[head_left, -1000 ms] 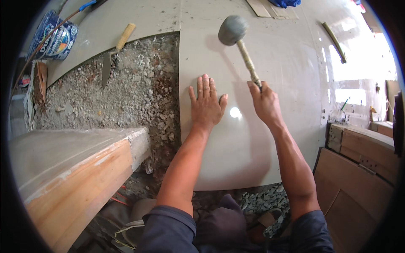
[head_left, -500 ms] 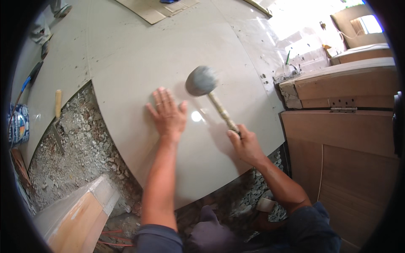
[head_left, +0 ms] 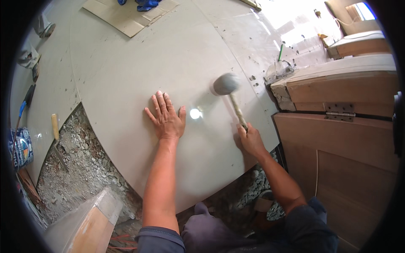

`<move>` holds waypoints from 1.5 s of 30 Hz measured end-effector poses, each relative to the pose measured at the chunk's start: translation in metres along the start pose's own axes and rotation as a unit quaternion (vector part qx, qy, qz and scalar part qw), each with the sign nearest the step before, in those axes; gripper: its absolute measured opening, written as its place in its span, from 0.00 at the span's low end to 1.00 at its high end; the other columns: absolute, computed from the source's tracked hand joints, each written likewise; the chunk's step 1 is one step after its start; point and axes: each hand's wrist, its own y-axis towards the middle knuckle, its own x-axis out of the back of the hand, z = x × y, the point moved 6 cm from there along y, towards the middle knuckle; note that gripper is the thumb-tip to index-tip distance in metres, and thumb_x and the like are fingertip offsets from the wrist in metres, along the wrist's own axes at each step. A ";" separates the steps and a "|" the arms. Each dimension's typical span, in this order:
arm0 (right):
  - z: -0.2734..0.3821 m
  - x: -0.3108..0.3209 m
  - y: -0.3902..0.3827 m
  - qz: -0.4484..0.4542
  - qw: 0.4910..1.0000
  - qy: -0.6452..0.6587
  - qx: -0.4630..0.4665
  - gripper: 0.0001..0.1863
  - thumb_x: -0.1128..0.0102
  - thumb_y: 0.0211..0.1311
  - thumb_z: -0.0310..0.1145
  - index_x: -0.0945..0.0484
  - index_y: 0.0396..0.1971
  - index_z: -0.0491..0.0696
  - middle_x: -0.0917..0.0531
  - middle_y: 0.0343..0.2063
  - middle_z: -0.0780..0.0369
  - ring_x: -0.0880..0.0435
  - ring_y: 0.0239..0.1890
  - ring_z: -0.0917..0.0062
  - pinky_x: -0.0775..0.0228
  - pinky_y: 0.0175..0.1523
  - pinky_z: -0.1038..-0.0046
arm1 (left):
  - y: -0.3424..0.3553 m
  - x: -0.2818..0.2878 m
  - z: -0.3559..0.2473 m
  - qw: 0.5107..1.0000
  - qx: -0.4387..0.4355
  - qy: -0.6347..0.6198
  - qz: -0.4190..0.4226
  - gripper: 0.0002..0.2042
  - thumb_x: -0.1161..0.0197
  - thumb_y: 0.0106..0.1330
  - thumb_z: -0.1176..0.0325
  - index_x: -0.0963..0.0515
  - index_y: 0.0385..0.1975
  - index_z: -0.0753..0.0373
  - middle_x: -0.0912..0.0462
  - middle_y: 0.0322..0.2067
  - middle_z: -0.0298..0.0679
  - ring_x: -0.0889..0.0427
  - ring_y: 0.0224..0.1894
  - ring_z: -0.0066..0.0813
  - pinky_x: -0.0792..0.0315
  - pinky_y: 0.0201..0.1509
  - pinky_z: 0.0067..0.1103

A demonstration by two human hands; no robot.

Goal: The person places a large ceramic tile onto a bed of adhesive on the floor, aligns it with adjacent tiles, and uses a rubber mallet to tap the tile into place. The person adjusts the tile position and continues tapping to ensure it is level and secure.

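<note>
My left hand (head_left: 168,119) lies flat on a large pale glossy floor tile (head_left: 198,164), its fingers spread. To the right, my right hand (head_left: 252,140) is closed round the lower end of the handle of a rubber mallet (head_left: 237,110). The mallet's rounded dark grey head (head_left: 227,84) is slightly blurred, over the right part of the tile. Whether the head touches the tile, I cannot tell. Beyond the tile's left and near edges, rough mortar rubble (head_left: 86,160) shows.
A wooden-handled trowel (head_left: 55,126) lies at the left, near a blue-and-white bucket (head_left: 21,147). A wooden door (head_left: 337,145) and frame (head_left: 341,90) stand right. Cardboard (head_left: 122,19) lies at the far side. Another person's feet (head_left: 36,69) show far left. A wooden post (head_left: 90,225) is near left.
The mallet and my right hand have moved to the right over the tile. My left hand stays flat on the tile. The view has shifted slightly.
</note>
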 end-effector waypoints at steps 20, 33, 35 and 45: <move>-0.065 0.036 0.075 -0.116 0.987 -0.012 -0.107 0.29 0.54 0.69 0.54 0.26 0.36 0.37 0.19 0.31 0.40 0.20 0.37 0.43 0.30 0.43 0.51 | 0.113 0.011 0.005 0.995 0.071 0.068 -0.031 0.42 0.62 0.66 0.33 0.51 0.72 0.60 0.55 0.73 0.41 0.61 0.76 0.36 0.65 0.75 0.48; 0.006 0.042 0.044 -0.075 0.996 0.033 0.034 0.15 0.46 0.69 0.39 0.27 0.34 0.40 0.25 0.15 0.58 0.24 0.17 0.71 0.32 0.26 0.69 | 0.141 0.016 0.007 0.994 0.081 0.058 -0.033 0.44 0.63 0.65 0.30 0.51 0.72 0.59 0.55 0.73 0.41 0.61 0.76 0.37 0.66 0.76 0.48; 0.009 0.048 0.051 -0.109 0.989 0.100 0.022 0.16 0.47 0.69 0.41 0.27 0.34 0.41 0.24 0.16 0.56 0.22 0.18 0.67 0.32 0.27 0.66 | 0.142 0.016 0.007 0.995 0.076 0.049 -0.037 0.44 0.62 0.65 0.30 0.52 0.72 0.59 0.55 0.73 0.41 0.62 0.76 0.37 0.66 0.76 0.48; 0.029 0.039 0.076 -0.105 0.985 0.139 -0.014 0.20 0.47 0.69 0.46 0.28 0.30 0.41 0.23 0.16 0.49 0.21 0.21 0.53 0.32 0.28 0.59 | 0.141 0.018 0.007 0.994 0.077 0.066 -0.034 0.44 0.62 0.65 0.30 0.51 0.72 0.59 0.55 0.73 0.41 0.61 0.76 0.37 0.65 0.76 0.48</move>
